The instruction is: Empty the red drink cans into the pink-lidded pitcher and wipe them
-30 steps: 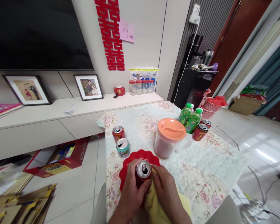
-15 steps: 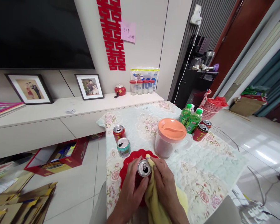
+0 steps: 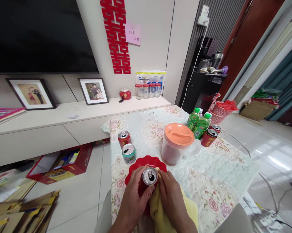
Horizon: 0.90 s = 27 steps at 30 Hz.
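An opened red drink can (image 3: pixel 150 176) stands nearly upright between my hands, over a red scalloped plate (image 3: pixel 147 160). My left hand (image 3: pixel 135 196) is wrapped round its left side, the thumb across the front. Pressed to the can's right side is a yellow cloth (image 3: pixel 157 207), which my right hand (image 3: pixel 170 195) grips with bent fingers. The cloth hangs down toward me and partly covers the plate. Whether the can's base touches the plate is hidden by my hands. Just beyond the plate are a short teal can (image 3: pixel 129 154) and another red can (image 3: pixel 124 139), both opened.
A clear pitcher (image 3: pixel 172 153) with an orange lid stands right of the plate. Farther right are green bottles (image 3: pixel 201 127) and two more cans (image 3: pixel 208 138). A flowered cloth (image 3: pixel 209 174) covers the table. Behind it runs a white cabinet (image 3: pixel 99 113) with picture frames and jars.
The cloth's tip beside the can's rim has dropped lower and my right fingers have shifted slightly down with it. My left hand keeps hold of the can, which has barely moved.
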Available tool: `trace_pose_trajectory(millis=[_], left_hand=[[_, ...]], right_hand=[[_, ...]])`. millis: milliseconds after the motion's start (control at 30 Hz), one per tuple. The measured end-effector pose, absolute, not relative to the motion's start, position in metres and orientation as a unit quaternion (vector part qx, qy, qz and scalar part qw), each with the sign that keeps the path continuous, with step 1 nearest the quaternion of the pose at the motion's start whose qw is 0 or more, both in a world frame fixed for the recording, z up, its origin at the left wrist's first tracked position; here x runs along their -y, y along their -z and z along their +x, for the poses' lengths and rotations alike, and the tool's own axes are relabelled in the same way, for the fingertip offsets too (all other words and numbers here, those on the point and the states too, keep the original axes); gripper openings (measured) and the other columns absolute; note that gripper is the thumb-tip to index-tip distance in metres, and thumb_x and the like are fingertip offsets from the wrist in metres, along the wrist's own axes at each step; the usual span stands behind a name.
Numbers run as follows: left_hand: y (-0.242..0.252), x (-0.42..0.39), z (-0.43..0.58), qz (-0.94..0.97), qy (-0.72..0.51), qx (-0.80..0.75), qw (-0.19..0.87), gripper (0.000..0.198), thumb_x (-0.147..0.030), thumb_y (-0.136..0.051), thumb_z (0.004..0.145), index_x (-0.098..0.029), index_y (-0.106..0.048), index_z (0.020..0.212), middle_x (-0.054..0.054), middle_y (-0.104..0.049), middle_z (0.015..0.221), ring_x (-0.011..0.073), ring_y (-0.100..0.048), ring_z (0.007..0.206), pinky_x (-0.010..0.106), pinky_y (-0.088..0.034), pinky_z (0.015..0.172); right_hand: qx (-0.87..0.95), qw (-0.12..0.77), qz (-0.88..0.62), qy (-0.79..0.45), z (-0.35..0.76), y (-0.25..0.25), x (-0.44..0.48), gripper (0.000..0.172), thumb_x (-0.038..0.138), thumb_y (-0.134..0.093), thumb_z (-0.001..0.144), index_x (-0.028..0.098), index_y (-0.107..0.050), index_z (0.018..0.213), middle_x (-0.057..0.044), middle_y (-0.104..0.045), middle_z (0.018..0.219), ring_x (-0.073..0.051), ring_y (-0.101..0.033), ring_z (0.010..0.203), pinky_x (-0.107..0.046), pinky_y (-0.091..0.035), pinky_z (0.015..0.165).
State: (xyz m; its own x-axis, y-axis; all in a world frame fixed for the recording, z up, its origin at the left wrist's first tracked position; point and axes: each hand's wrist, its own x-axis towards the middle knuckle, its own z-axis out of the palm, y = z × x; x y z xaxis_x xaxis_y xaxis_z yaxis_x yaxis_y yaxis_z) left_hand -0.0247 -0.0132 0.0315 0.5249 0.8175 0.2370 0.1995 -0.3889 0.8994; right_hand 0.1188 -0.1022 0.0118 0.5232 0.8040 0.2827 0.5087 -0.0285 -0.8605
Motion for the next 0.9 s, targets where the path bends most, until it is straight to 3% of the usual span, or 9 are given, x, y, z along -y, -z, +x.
trace_pose_trajectory(millis=[267, 533, 700, 900], left_hand=[[-0.014, 0.017, -0.024, 0.737, -0.357, -0.354, 0.452, 0.056, -0.049, -0.070, 0.095, -0.022, -0.064, 0.143, 0.018, -0.067, 0.152, 0.0391, -0.064, 0.141, 0.060, -0.056, 0.116], [-0.020, 0.018, -0.024, 0.745, -0.346, -0.348, 0.452, 0.055, -0.048, -0.070, 0.096, -0.021, -0.064, 0.144, 0.019, -0.068, 0.147, 0.0383, -0.066, 0.138, 0.060, -0.055, 0.116], [-0.024, 0.019, -0.024, 0.743, -0.338, -0.349, 0.459, 0.055, -0.047, -0.069, 0.096, -0.020, -0.064, 0.144, 0.019, -0.068, 0.145, 0.0383, -0.066, 0.136, 0.060, -0.054, 0.117], [-0.028, 0.021, -0.024, 0.740, -0.334, -0.351, 0.467, 0.056, -0.047, -0.069, 0.095, -0.022, -0.065, 0.145, 0.018, -0.066, 0.149, 0.0388, -0.062, 0.141, 0.059, -0.050, 0.121]], right_hand=[[0.483, 0.562, -0.659, -0.125, 0.120, -0.016, 0.100, 0.040, 0.037, -0.042, 0.114, 0.025, -0.069, 0.140, -0.006, -0.065, 0.132, -0.012, -0.063, 0.123, -0.022, -0.054, 0.107], [0.485, 0.524, -0.672, -0.197, 0.132, 0.006, 0.081, 0.039, 0.031, -0.044, 0.106, 0.021, -0.079, 0.121, -0.007, -0.071, 0.110, -0.016, -0.068, 0.102, -0.027, -0.056, 0.093], [0.472, 0.528, -0.674, -0.210, 0.133, 0.011, 0.080, 0.042, 0.033, -0.042, 0.105, 0.018, -0.078, 0.120, -0.008, -0.072, 0.113, -0.016, -0.069, 0.102, -0.027, -0.057, 0.091], [0.455, 0.558, -0.668, -0.188, 0.131, 0.011, 0.084, 0.039, 0.038, -0.045, 0.107, 0.019, -0.077, 0.119, -0.006, -0.071, 0.119, -0.014, -0.069, 0.110, -0.024, -0.055, 0.099]])
